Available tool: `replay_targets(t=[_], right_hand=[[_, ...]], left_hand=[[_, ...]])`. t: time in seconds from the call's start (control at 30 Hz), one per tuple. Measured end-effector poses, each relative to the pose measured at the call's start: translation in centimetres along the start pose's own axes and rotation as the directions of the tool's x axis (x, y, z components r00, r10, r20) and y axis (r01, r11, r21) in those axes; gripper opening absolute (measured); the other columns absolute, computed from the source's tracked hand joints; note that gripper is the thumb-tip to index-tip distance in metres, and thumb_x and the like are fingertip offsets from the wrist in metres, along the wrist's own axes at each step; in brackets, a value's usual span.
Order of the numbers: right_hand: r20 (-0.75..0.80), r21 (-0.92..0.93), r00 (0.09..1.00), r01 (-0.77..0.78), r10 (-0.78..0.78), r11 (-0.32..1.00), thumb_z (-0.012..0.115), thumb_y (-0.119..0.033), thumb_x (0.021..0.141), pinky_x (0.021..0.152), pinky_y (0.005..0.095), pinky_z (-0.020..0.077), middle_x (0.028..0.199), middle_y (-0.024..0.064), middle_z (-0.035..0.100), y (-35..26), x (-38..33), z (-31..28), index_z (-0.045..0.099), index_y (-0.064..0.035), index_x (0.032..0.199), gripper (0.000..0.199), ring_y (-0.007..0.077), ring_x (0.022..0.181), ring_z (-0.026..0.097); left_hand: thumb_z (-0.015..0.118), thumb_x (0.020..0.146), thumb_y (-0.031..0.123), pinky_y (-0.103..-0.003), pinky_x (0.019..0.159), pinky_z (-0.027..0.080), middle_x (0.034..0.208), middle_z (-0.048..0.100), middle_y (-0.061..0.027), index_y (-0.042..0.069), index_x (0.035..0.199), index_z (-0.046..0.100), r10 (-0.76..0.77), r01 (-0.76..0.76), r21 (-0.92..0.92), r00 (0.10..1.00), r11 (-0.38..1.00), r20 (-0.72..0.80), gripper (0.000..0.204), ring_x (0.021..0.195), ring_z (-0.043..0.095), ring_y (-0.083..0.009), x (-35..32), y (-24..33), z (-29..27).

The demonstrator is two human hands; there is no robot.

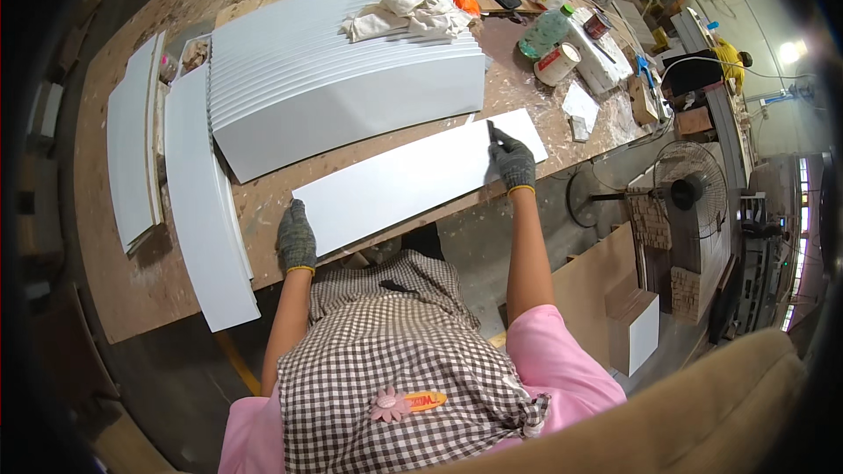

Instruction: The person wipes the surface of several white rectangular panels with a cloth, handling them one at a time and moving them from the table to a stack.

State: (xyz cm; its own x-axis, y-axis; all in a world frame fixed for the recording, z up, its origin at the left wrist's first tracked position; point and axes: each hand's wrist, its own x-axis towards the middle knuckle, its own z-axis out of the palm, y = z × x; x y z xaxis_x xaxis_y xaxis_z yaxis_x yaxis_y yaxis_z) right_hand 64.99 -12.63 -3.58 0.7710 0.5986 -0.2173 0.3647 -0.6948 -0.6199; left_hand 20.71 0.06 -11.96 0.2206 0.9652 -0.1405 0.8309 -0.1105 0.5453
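Head view: spotted workbench, fan at right. Left hand, right hand spread apart, holding white board by both ends.

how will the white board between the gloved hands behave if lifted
The white board is probably stiff, since its face shows no creases or ripples. Its long, narrow shape might make it swing if held at one end. Its smooth-looking surface could be slippery.

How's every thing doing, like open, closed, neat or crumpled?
White board: lying broad side up
Left hand: gloved, touching white board's left end
Right hand: gloved, gripping thin dark piece
White stack: neatly layered
Cloth: crumpled, on white stack
Bottle: capped
Fan: can't tell if spinning
Checked apron: worn
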Motion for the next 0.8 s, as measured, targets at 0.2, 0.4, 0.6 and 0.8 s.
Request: replay_targets(t=[0.2, 0.4, 0.6, 0.8], right_hand=[[-0.098, 0.163, 0.99, -0.083, 0.1, 0.983, 0.069, -0.008, 0.083, 0.073, 0.0266, 0.0507, 0.093, 0.0087, 0.073, 2.5, 1.7, -0.1, 0.067, -0.0069, 0.117, 0.034, 0.0097, 0.075, 0.062], [-0.022, 0.174, 0.996, -0.08, 0.085, 0.981, 0.069, -0.012, 0.083, 0.076, 0.0334, 0.0509, 0.094, 0.015, 0.07, 1.2, 1.2, -0.8, 0.07, -0.017, 0.115, 0.032, 0.0208, 0.078, 0.067], [0.127, 0.068, 0.959, 0.247, -0.253, 0.967, 0.068, -0.001, 0.082, 0.065, 0.0236, 0.0484, 0.082, 0.0014, 0.068, 2.2, 1.1, 0.6, 0.069, -0.0112, 0.115, 0.035, 0.0065, 0.069, 0.056], [-0.09, 0.142, 0.995, -0.031, 0.044, 0.989, 0.064, -0.004, 0.086, 0.066, 0.0251, 0.049, 0.085, 0.0049, 0.07, 3.4, 3.2, -2.1, 0.066, -0.0117, 0.121, 0.036, 0.0086, 0.069, 0.057]], left_hand=[[0.033, 0.102, 0.027, -0.043, 0.101, 0.041, 0.125, 0.056, -0.0249, -0.002, 0.124, 0.054, 0.093, -0.094, -0.03, 0.995, 0.995, -0.043, 0.042, 0.116, 0.052, -0.0391, -0.1, 0.0, 0.0], [0.041, 0.097, 0.012, -0.043, 0.099, 0.045, 0.126, 0.055, -0.0239, 0.002, 0.131, 0.049, 0.137, -0.14, 0.252, 0.99, 0.958, 0.027, 0.036, 0.115, 0.055, -0.0379, -0.4, -1.3, 0.1], [0.043, 0.092, 0.003, -0.044, 0.098, 0.045, 0.126, 0.056, -0.0233, 0.004, 0.132, 0.048, 0.135, -0.134, 0.305, 0.991, 0.943, 0.02, 0.04, 0.116, 0.055, -0.0371, -0.6, -0.8, -0.1], [0.038, 0.099, 0.017, -0.041, 0.103, 0.04, 0.128, 0.054, -0.0229, -0.001, 0.128, 0.052, -0.219, 0.227, -0.232, 0.974, 0.946, 0.059, 0.036, 0.118, 0.053, -0.0367, 0.0, 3.0, -1.5]])
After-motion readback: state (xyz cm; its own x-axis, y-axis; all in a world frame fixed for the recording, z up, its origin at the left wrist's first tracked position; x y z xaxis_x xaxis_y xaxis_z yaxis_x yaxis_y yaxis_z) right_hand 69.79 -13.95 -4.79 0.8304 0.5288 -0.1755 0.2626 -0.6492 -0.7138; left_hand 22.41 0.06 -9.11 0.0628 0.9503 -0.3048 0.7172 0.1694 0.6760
